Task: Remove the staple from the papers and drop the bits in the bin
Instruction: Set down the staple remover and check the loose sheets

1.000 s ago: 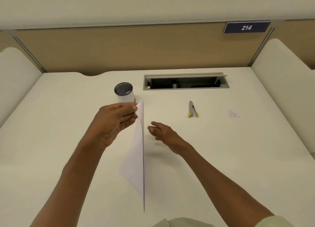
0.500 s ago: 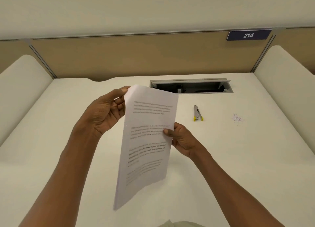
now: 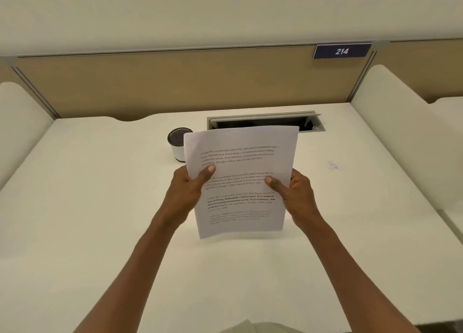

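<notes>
The printed white papers [image 3: 240, 162] stand nearly upright over the desk, text facing me. My left hand [image 3: 188, 187] grips their left edge, thumb on the front. My right hand [image 3: 293, 192] grips the right edge the same way. A small round bin [image 3: 176, 145], white with a dark top, stands on the desk just behind the papers' left corner. The staple is not visible. The papers hide the staple remover that lay on the desk behind them.
The white desk [image 3: 100, 207] has a recessed cable tray [image 3: 310, 125] at the back centre. A small scatter of purple bits [image 3: 333, 166] lies at the right. Padded white dividers [image 3: 390, 122] flank both sides, with a tan back panel behind.
The papers turned from edge-on to facing me and upright. My right hand took hold of their right edge and my left shifted lower on the left edge. The bin came back into view.
</notes>
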